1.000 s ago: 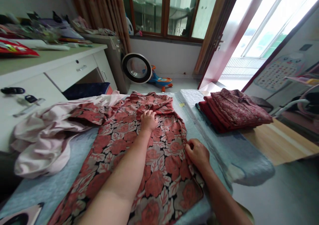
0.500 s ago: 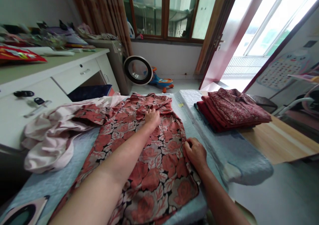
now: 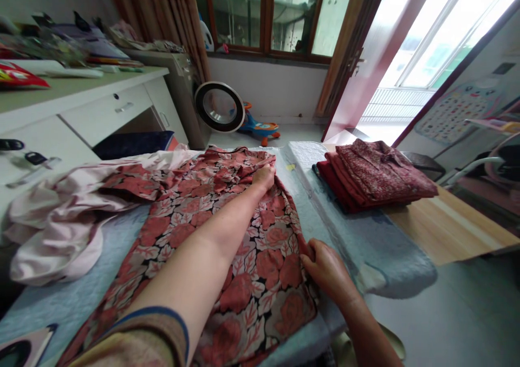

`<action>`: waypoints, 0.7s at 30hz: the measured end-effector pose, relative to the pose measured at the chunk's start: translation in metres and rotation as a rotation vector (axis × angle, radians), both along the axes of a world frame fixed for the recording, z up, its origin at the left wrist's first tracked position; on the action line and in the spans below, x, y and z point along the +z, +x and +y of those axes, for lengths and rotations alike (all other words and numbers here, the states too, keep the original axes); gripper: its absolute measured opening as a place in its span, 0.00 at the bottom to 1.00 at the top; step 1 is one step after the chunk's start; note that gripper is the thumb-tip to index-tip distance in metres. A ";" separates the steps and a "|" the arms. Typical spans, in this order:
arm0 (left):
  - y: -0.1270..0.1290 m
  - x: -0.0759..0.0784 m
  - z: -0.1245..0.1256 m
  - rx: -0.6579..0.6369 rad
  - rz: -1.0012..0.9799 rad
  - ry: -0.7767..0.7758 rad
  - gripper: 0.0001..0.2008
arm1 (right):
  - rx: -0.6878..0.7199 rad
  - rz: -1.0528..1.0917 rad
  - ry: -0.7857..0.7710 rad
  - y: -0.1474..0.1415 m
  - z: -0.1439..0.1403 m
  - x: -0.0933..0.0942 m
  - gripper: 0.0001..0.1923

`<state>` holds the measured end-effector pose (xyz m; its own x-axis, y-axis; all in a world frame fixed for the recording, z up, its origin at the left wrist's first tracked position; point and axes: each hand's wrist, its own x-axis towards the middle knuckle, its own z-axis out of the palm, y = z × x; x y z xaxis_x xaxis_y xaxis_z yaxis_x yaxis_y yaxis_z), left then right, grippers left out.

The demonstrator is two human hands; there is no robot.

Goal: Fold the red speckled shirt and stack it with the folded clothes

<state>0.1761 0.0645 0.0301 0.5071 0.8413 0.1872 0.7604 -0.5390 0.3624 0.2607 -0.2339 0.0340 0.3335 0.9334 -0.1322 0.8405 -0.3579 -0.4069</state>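
Observation:
A red-and-grey floral shirt (image 3: 239,296) lies spread on a pale blue padded cover (image 3: 303,204), one sleeve stretched out to the left. My left hand (image 3: 265,177) reaches across it, fingers closed on the fabric at the upper right shoulder. Lower down, my right hand (image 3: 325,264) pinches the right side edge of the same shirt between thumb and fingers. Pale pink cloth (image 3: 60,220) lies crumpled beside and partly under the left sleeve.
Folded red garments (image 3: 382,174) are stacked right of the shirt, partly over a wooden board (image 3: 467,229). A white cabinet (image 3: 109,112) stands left. Behind are a washing machine with its round door (image 3: 219,107) open and a blue ride-on toy (image 3: 260,127). A pink-framed device (image 3: 28,348) sits front left.
My left hand has moved right, from the shirt's upper middle to its right shoulder edge. The right hand keeps hold of the side edge, slightly lower in view. The camera view has shifted slightly.

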 end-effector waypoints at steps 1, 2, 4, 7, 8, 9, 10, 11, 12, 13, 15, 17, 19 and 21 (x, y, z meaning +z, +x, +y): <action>0.000 0.002 0.002 -0.005 -0.022 0.003 0.15 | -0.012 0.025 0.013 0.002 -0.001 0.000 0.06; 0.000 0.003 0.004 -0.010 -0.045 0.005 0.15 | -0.028 0.055 0.028 0.003 -0.001 0.000 0.04; -0.002 0.006 0.008 -0.019 -0.090 0.007 0.15 | -0.068 0.115 0.054 0.005 -0.004 0.000 0.01; -0.005 0.008 0.012 -0.021 -0.141 -0.003 0.17 | -0.114 0.166 0.081 0.007 -0.010 0.000 0.03; -0.007 0.008 0.013 -0.024 -0.152 -0.008 0.17 | -0.120 0.169 0.088 0.008 -0.012 0.000 0.03; -0.008 0.008 0.014 -0.029 -0.161 -0.013 0.18 | -0.120 0.167 0.098 0.010 -0.014 0.000 0.05; -0.009 0.007 0.014 -0.038 -0.167 -0.017 0.19 | -0.121 0.162 0.115 0.011 -0.016 0.000 0.06; -0.010 0.007 0.015 -0.047 -0.171 -0.020 0.20 | -0.125 0.156 0.139 0.012 -0.017 0.000 0.08; -0.011 0.006 0.016 -0.057 -0.172 -0.022 0.21 | -0.133 0.151 0.166 0.013 -0.019 0.000 0.10; -0.011 0.006 0.017 -0.066 -0.172 -0.024 0.22 | -0.140 0.153 0.192 0.013 -0.020 0.000 0.11; -0.011 0.005 0.018 -0.082 -0.168 -0.026 0.21 | -0.153 0.175 0.229 0.014 -0.022 0.000 0.11; -0.010 0.005 0.020 -0.093 -0.168 -0.027 0.18 | -0.166 0.213 0.242 0.014 -0.025 0.000 0.10; -0.008 0.004 0.021 -0.097 -0.175 -0.026 0.17 | -0.173 0.251 0.244 0.015 -0.027 -0.002 0.08; -0.006 0.002 0.022 -0.095 -0.191 -0.027 0.16 | -0.177 0.283 0.239 0.015 -0.029 -0.002 0.08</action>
